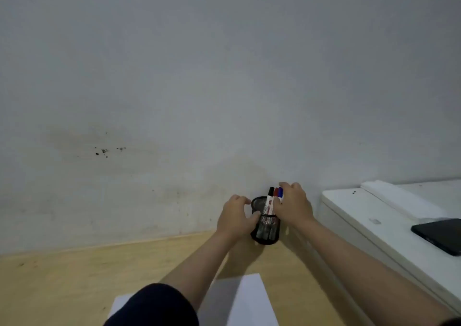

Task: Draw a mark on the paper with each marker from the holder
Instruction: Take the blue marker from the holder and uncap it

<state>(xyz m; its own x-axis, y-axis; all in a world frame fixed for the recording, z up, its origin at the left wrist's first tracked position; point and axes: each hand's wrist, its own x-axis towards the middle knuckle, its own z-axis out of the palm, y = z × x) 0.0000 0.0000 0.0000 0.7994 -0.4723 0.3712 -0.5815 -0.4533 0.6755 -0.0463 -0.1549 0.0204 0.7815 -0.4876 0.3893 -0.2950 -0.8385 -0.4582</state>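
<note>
Left hand (pixel 235 214) curled around black mesh holder (pixel 265 228) at wall's foot on wooden desk (pixel 62 283). Right hand (pixel 293 207) closed on three markers (pixel 274 197) standing inside. White paper (pixel 249 300) nearer, under forearms.

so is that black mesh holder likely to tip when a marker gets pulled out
Probably, if left free. The mesh holder looks light, and the markers stand well above its rim, so it is top-heavy. The left hand gripping its side should steady it while the right hand pulls at the caps.
</note>
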